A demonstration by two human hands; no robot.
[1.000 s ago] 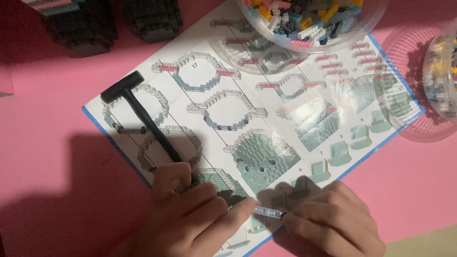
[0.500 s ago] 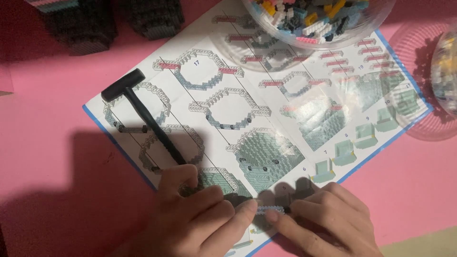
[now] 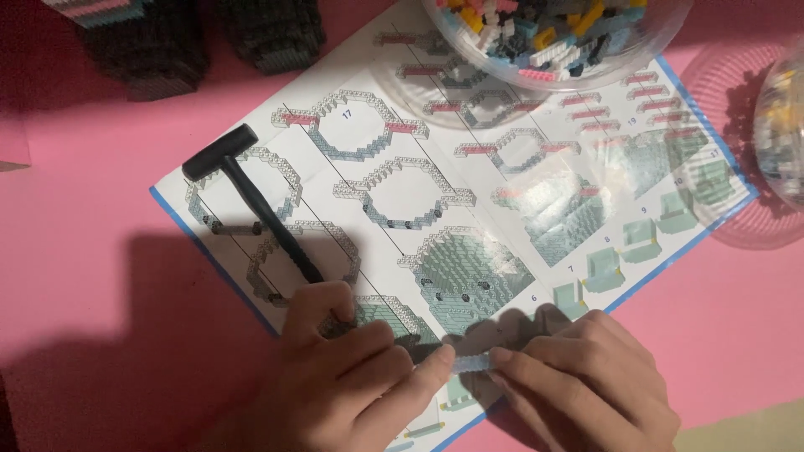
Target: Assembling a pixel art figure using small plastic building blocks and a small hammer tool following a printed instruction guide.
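Left hand (image 3: pixel 352 377) and right hand (image 3: pixel 586 377) pinch a small pale-blue brick strip (image 3: pixel 471 362) between fingertips, seemingly above the printed instruction sheet (image 3: pixel 469 209).

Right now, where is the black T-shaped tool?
In the head view the black T-shaped tool lies left of centre on the instruction sheet, its handle end running down to the left hand.

pink table (image 3: pixel 100 251) | instruction sheet (image 3: pixel 502 209) | clear bowls (image 3: pixel 645 50) | dark block builds (image 3: pixel 142 50)

Hammer (image 3: pixel 251 201) on instruction sheet (image 3: pixel 469 209), left of bowl (image 3: pixel 561 50)
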